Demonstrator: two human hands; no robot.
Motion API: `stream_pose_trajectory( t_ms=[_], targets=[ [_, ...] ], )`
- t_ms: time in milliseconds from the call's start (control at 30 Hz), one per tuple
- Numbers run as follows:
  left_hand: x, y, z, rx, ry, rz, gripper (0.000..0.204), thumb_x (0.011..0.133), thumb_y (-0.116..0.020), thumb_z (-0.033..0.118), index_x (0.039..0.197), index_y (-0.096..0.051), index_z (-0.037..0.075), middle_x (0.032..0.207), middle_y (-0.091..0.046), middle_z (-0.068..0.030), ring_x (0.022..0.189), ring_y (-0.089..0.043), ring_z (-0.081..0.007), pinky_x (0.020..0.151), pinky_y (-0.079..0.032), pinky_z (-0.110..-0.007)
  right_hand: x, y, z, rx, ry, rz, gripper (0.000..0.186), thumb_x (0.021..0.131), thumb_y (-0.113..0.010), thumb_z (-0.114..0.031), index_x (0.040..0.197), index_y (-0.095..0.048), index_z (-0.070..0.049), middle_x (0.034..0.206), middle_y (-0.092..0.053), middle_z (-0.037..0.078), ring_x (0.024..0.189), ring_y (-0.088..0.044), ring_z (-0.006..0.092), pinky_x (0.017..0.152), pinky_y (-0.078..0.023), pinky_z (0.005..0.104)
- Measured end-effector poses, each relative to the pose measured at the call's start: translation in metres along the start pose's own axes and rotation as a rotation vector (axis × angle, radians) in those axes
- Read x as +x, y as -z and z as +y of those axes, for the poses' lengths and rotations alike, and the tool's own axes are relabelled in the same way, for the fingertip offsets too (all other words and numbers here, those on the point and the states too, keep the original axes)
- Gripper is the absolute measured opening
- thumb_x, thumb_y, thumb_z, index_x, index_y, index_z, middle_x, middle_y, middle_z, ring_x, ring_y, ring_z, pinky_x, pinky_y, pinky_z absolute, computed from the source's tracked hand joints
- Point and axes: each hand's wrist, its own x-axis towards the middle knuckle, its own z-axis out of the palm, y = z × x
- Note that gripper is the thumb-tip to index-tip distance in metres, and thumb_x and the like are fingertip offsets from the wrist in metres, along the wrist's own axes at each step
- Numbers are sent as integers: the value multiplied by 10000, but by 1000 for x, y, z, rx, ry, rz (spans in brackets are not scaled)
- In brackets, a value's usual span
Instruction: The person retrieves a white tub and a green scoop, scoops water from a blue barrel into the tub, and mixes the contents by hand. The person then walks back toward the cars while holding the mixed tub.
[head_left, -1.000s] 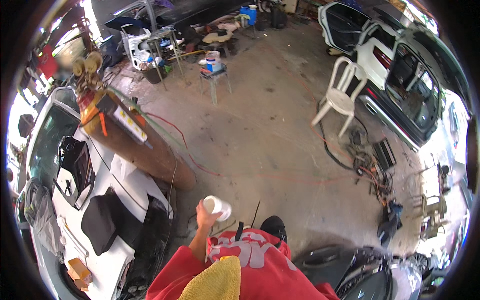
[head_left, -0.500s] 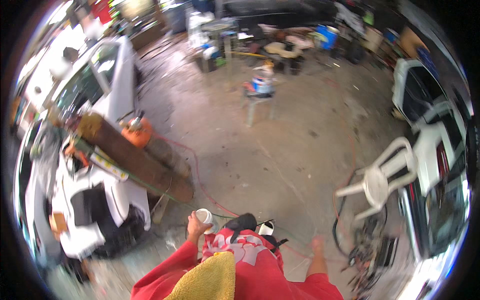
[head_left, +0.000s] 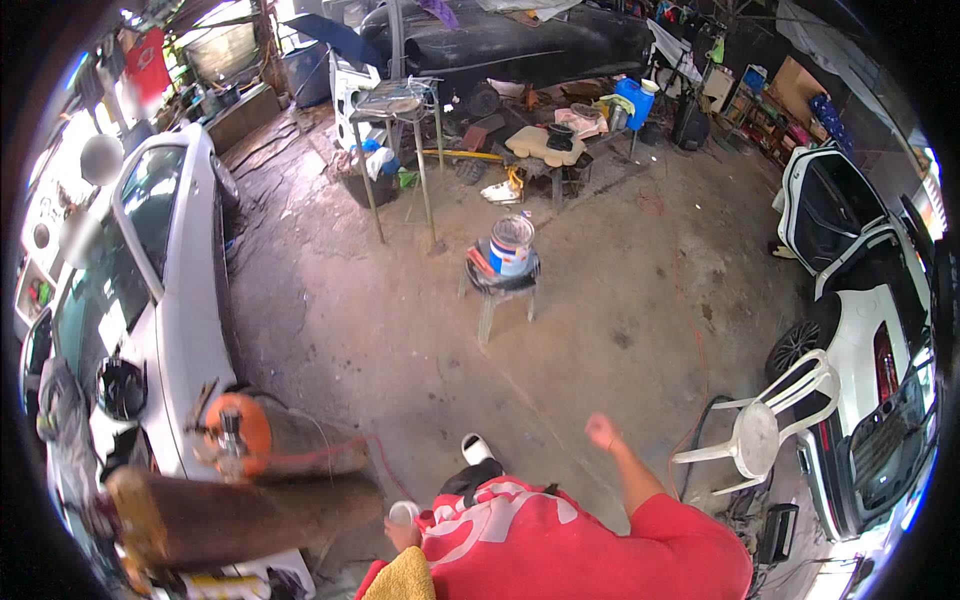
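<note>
My left hand (head_left: 398, 532) is closed around a white cup (head_left: 404, 511) low in the picture, beside a brown gas cylinder (head_left: 230, 518) and a shorter orange-topped cylinder (head_left: 310, 445). A yellow cloth (head_left: 398, 577) lies over my red shirt (head_left: 590, 565) at the lower edge. My right hand (head_left: 603, 433) swings out over the concrete floor with its fingers loosely curled and nothing visible in them, left of a white plastic chair (head_left: 752, 445). A white shoe (head_left: 476, 450) shows ahead of me.
A stool (head_left: 487, 295) carries a bucket (head_left: 510, 258) mid-floor. A silver car (head_left: 185, 310) stands left, a white car (head_left: 850, 320) with open door right. Metal stand (head_left: 392, 100), blue container (head_left: 632, 100) and clutter fill the back. Red and black hoses (head_left: 690, 430) cross the floor.
My view has turned left and lifted toward the middle of the workshop. The cylinders and cup now sit lower in the picture. My right arm has come into view and swung forward.
</note>
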Motion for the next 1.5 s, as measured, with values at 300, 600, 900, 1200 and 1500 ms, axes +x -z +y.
stream_pose_trajectory(
  t_ms=[300, 600, 900, 1200, 1500],
  targets=[
    [205, 125, 348, -422, -349, 121, 1094, 540, -900, 304, 1409, -336, -47, 1340, -453, -260, 1250, -446, -402, 1062, -369, -448, 77, -158, 19, -552, 501, -855, 502, 842, -667, -457, 1189, -657, -95, 1118, -672, 116, 876, -666, 254, 749, -542, 446],
    [404, 164, 362, -79, -119, 279, 1173, 463, -930, 372, 1400, -351, -29, 1289, -501, -279, 1210, -486, -425, 1034, -398, -472, 417, -163, -344, -114, -242, -234, 399, 827, -637, -289, 1153, -658, -58, 1184, -641, 191, 1083, -609, 353, 920, -489, 461],
    [541, 227, 347, -59, 247, 217, 1051, 547, -885, 384, 1358, -378, -50, 1269, -514, -280, 1167, -517, -436, 996, -431, -473, 621, -150, -895, 264, 604, -180, 413, 901, -648, -300, 1257, -587, -100, 1062, -701, 115, 983, -665, 223, 853, -521, 367],
    [823, 332, 449, -206, 120, 246, 1148, 534, -897, 404, 1396, -317, -84, 1347, -459, -280, 1270, -416, -438, 1062, -368, -477, 751, -289, -873, 204, 74, -326, 502, 915, -640, -302, 1325, -518, -42, 1164, -665, 141, 965, -653, 254, 841, -524, 389],
    [1089, 501, 690, -281, -142, 389, 1106, 521, -918, 324, 1435, -339, 89, 1336, -467, -217, 1239, -482, -403, 1027, -426, -459, 705, -335, -867, -287, -429, -698, 406, 856, -611, -283, 1183, -641, -44, 1007, -672, 172, 856, -633, 289, 780, -524, 447]
  ],
)
